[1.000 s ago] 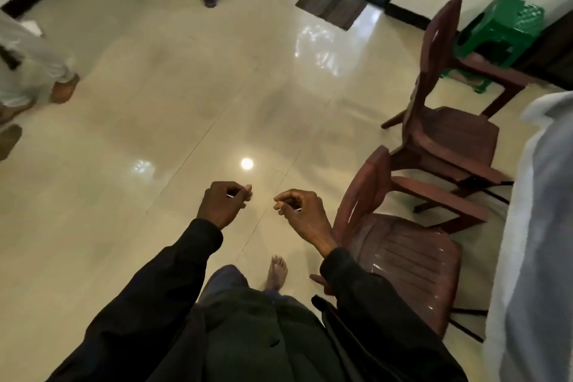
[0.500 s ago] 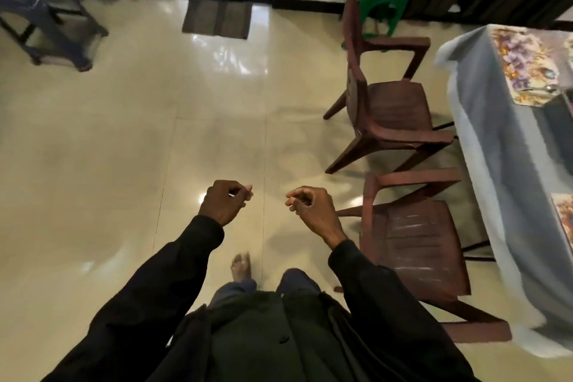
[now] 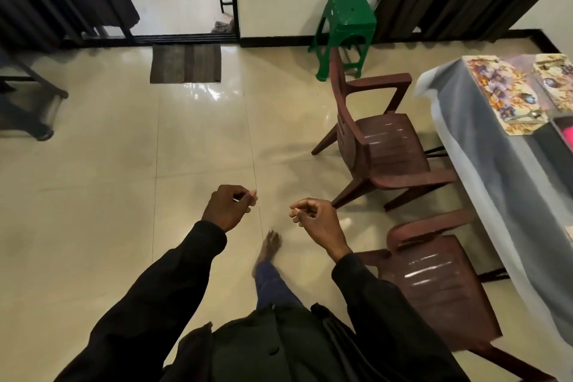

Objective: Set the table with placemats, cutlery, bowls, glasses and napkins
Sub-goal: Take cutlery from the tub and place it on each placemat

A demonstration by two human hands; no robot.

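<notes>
My left hand (image 3: 231, 206) and my right hand (image 3: 316, 220) are held out in front of me over the tiled floor, both with fingers curled in and nothing visible in them. The table (image 3: 496, 183), under a grey cloth, stands at the right edge, well right of my right hand. On its far end lies a floral placemat (image 3: 502, 96) with a spoon (image 3: 527, 116) across its near end. A second floral placemat (image 3: 555, 77) lies beyond it. A dark tray with something pink (image 3: 567, 133) is cut off by the frame edge.
Two brown plastic chairs (image 3: 381, 146) (image 3: 440, 282) stand between me and the table. A green stool (image 3: 344, 25) is against the far wall, a doormat (image 3: 186, 63) lies at the doorway, and dark furniture (image 3: 24, 108) sits at the left.
My view has swung right as I walk: the table, placemats and green stool have come into fuller sight. Both hands keep the same curled pose in front of me.
</notes>
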